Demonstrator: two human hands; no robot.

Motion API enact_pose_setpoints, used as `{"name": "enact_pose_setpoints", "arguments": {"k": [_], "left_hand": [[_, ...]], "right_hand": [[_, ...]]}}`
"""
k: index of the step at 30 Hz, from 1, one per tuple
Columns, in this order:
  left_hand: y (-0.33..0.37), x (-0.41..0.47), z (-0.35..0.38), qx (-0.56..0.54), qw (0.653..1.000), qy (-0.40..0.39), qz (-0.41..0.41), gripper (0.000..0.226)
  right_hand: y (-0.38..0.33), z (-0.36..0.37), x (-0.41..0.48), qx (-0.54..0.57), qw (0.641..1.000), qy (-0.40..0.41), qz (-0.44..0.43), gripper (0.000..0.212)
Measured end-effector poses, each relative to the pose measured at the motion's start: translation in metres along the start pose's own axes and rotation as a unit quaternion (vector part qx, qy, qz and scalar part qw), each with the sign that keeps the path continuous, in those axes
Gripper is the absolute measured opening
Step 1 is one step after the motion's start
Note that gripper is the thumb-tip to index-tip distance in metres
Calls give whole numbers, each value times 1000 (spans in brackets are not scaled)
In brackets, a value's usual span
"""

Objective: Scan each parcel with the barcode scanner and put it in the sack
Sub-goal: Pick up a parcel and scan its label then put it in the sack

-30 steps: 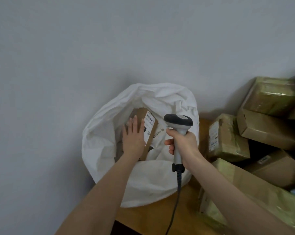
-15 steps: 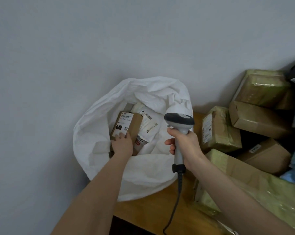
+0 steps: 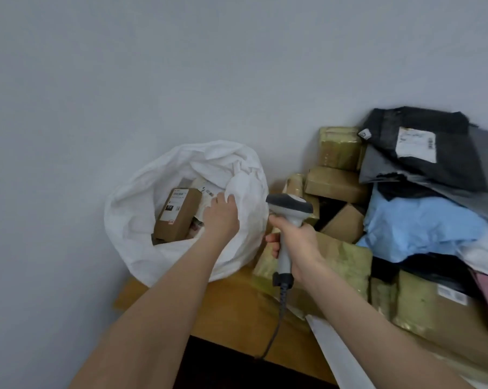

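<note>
White woven fabric formed the open-mouthed sack [image 3: 136, 220] that stood against the wall at the left end of the wooden table [image 3: 237, 301], and inside it lay the brown cardboard parcel with a white printed label [image 3: 178, 213], label face up. The parcel's long axis ran from near-left to far-right, tilted, its labelled end pointing up and away toward the wall. It lay just to the left of the left hand [image 3: 221, 217], which hovered in the sack's mouth with fingers loosely spread, gripping nothing and apart from the carton; whether its fingertips brushed the sack's folded far rim could not be told. The right hand [image 3: 296, 242] was closed around the handle of the grey-and-white corded barcode scanner [image 3: 289, 209], held upright, its dark head pointing left toward the sack. The remaining pile lay to the right of both hands: tape-wrapped brown cartons [image 3: 335, 183], a black plastic mailer with a white label [image 3: 422, 147] and a pale blue soft mailer [image 3: 422, 228]. The left hand, being free, appeared the likely one to fetch the next parcel, though it would have to cross in front of the scanner; the right hand stood nearer that pile but was occupied.
</note>
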State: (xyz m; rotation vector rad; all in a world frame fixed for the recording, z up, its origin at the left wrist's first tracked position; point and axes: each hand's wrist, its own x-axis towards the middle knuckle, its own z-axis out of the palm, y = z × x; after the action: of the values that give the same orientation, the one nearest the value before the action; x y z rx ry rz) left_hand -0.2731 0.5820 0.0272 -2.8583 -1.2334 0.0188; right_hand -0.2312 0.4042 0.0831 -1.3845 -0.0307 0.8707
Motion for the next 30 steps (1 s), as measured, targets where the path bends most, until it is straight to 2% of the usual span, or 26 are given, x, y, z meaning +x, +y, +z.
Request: {"name": "enact_pose_setpoints", "arguments": {"k": [7, 11, 16, 22, 26, 30], "left_hand": [[126, -73, -36, -45, 997, 49, 47, 52], [191, -101, -56, -52, 991, 76, 99, 58], [262, -113, -84, -44, 985, 87, 143, 48], [319, -87, -100, -72, 970, 107, 206, 51], [342, -44, -103, -126, 964, 97, 212, 55], [355, 5, -101, -119, 967, 94, 206, 58]], "right_hand": [[-13, -116, -63, 33, 999, 11, -16, 16], [-29, -173, -84, 41, 997, 40, -45, 14], [-64, -230, -95, 73, 990, 79, -87, 9], [-111, -269, -81, 113, 978, 123, -123, 14], [-133, -283, -56, 143, 972, 132, -133, 15], [-142, -293, -28, 152, 969, 149, -122, 15]]}}
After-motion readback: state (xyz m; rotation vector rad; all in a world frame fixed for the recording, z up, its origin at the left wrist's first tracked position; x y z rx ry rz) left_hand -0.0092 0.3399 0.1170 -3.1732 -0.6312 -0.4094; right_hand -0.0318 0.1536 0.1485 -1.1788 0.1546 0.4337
